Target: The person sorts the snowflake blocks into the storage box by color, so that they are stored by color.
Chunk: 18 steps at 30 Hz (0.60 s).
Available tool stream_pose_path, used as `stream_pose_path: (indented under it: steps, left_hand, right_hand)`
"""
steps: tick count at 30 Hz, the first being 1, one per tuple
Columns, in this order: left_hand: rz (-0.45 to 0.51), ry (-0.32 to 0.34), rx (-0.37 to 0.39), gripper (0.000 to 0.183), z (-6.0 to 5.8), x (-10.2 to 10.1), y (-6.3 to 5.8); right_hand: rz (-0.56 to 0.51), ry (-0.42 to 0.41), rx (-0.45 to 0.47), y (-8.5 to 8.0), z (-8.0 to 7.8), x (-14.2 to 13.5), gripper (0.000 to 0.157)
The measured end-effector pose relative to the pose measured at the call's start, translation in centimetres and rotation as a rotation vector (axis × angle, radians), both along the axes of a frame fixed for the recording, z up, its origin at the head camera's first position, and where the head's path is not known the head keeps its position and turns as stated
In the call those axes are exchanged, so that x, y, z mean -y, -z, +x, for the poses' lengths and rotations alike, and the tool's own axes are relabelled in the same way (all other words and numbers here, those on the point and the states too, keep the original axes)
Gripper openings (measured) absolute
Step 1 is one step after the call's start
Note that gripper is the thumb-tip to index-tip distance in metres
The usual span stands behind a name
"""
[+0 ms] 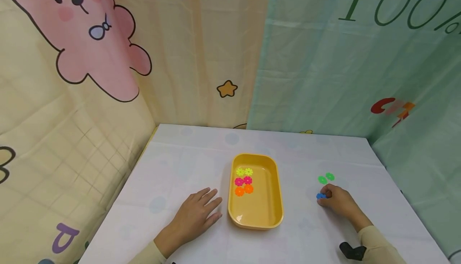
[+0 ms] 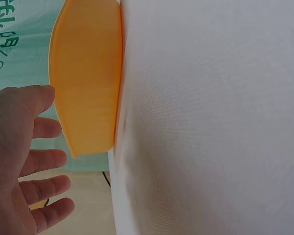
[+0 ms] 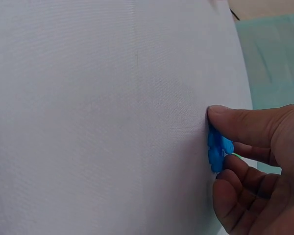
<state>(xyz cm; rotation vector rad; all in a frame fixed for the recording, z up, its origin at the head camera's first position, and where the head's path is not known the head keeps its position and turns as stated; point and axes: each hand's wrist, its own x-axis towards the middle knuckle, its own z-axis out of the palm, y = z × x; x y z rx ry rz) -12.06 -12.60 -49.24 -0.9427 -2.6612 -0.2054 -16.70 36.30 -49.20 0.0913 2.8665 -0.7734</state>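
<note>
My right hand (image 1: 340, 202) pinches blue flower-shaped plastic pieces (image 3: 216, 149) between thumb and fingers, low over the white table; their exact number is partly hidden. Just beyond that hand lie two green flower-shaped pieces (image 1: 326, 178). A yellow tray (image 1: 268, 212) stands mid-table. Along its left side are pairs of flower-shaped pieces: yellow-green (image 1: 244, 172), pink (image 1: 243, 181) and orange (image 1: 244, 190). To the left of the tray, my left hand (image 1: 196, 216) has its fingers spread and holds nothing. In the left wrist view, its thumb appears close to the tray's wall (image 2: 88, 83); contact is unclear.
A white cloth with pale dots covers the table (image 1: 187, 156). Printed curtains (image 1: 201, 55) hang behind it and on both sides. A black strap-like object (image 1: 353, 252) sits by the right sleeve.
</note>
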Motion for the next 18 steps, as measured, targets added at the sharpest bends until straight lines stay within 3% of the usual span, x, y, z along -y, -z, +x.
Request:
stream_pose_path:
  steps: [11, 18]
  left_hand:
    - [-0.006, 0.000, -0.011, 0.045, 0.0, 0.0, 0.0]
    - [-0.015, 0.003, -0.029, 0.045, 0.0, 0.1, -0.1]
  right_hand:
    - [-0.041, 0.016, 0.002, 0.1, -0.2, -0.5, 0.026]
    - [-0.261, 0.074, 0.033, -0.9, -0.2, -0.3, 0.024]
